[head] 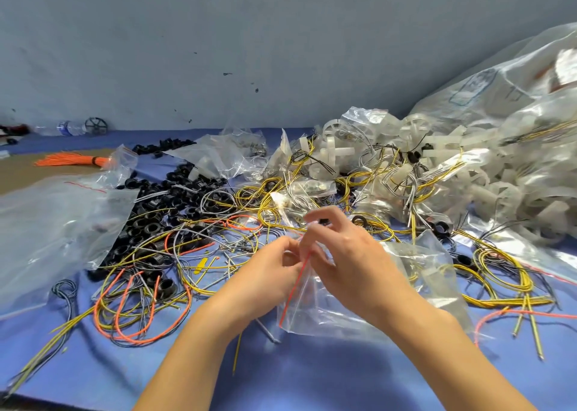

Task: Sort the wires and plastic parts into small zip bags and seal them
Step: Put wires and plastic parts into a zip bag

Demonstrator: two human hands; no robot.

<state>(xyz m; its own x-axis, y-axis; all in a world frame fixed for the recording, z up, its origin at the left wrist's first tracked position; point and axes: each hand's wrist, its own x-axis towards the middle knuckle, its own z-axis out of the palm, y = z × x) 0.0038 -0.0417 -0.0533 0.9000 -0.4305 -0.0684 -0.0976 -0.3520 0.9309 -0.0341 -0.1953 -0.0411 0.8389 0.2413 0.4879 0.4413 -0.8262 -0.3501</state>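
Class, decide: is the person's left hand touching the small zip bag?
Touching. The head view shows the left hand pinching the small zip bag at its red-lined mouth.

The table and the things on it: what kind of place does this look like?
Probably a small workshop packing bench. Loose yellow wires, a heap of black plastic rings and a big sack of white plastic parts cover the blue table.

You have even, bright overhead light. Soft shadows fall beneath your forearms on the bench [312, 376]. Glare marks the large plastic bag [515, 104]. Fingertips blur slightly; wide-angle bending shows at the edges.
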